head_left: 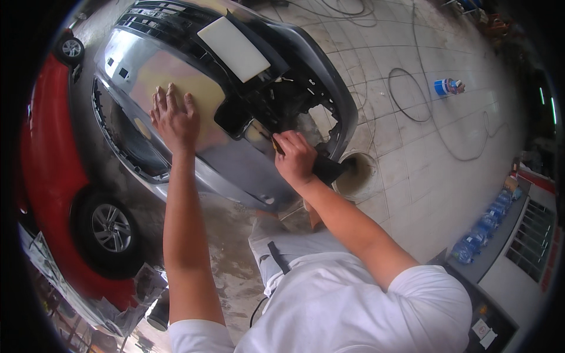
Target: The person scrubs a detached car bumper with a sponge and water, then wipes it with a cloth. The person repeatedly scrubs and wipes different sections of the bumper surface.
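A grey car bumper (235, 170) lies before me, with a yellowish, sanded filler patch (206, 91) on its painted face. On that patch my left hand (175, 120) rests flat, fingers spread, holding nothing. My right hand (296, 154) is closed at the edge of the bumper's black-rimmed opening (235, 115). From its fingers pokes the end of a small dark and yellow tool (276, 145); the rest is hidden in the fist, so its kind is unclear. A white rectangular board (234, 49) lies across the bumper's dark middle section.
A red car (53, 153) stands close on the left. Right of the bumper is a round bucket (360, 176). A blue and white can (442, 87) and a thin looping hose (432, 115) lie on the tiled floor. Several clear blue bottles (484, 226) line a ledge.
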{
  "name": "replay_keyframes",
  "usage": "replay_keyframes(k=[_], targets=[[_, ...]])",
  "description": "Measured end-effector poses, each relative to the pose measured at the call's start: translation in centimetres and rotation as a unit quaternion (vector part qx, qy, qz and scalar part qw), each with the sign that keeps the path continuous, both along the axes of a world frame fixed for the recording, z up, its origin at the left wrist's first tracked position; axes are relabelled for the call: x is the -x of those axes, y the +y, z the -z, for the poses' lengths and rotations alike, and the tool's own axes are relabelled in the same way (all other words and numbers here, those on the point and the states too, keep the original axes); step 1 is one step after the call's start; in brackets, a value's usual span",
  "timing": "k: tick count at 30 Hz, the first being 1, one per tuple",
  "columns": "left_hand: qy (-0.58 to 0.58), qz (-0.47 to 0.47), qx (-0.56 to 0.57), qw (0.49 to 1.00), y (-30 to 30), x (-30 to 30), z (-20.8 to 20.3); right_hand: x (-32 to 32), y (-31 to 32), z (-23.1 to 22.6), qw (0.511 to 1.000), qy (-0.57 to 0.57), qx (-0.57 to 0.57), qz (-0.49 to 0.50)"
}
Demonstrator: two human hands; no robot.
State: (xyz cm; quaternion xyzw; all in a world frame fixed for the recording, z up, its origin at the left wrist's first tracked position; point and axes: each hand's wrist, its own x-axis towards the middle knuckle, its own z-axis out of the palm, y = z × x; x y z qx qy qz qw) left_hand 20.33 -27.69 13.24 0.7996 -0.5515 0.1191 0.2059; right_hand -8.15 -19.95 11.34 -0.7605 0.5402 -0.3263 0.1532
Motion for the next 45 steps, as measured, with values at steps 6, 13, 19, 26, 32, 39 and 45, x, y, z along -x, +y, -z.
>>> replay_keyframes(k=[6,13,19,26,32,39,45], targets=[[-0.016,0.014,0.013,1.000,0.3,0.1,0.2,-3.1,-3.9,-1.7,0.999,0.033,0.010,-0.027],[-0.014,0.013,0.017,1.000,0.0,0.1,0.3,-3.4,-4.6,-1.6,1.000,-0.007,0.011,-0.018],[-0.016,0.009,0.025,1.000,-0.7,0.1,0.4,-0.7,-2.9,0.6,1.000,-0.006,0.007,-0.016],[-0.021,0.014,0.040,0.999,-0.2,-0.5,0.4,-0.8,-2.3,1.1,0.999,-0.016,-0.018,-0.022],[-0.017,0.018,0.036,0.999,0.3,-0.2,0.9,-1.8,-3.9,-0.2,0.999,-0.011,0.016,-0.031],[-0.010,0.017,0.041,0.999,0.0,0.0,0.5,-2.9,-5.7,0.2,0.998,-0.005,0.029,-0.053],[-0.012,0.010,0.033,0.999,0.1,0.2,0.4,-1.4,-3.7,0.9,0.999,-0.027,0.020,-0.037]])
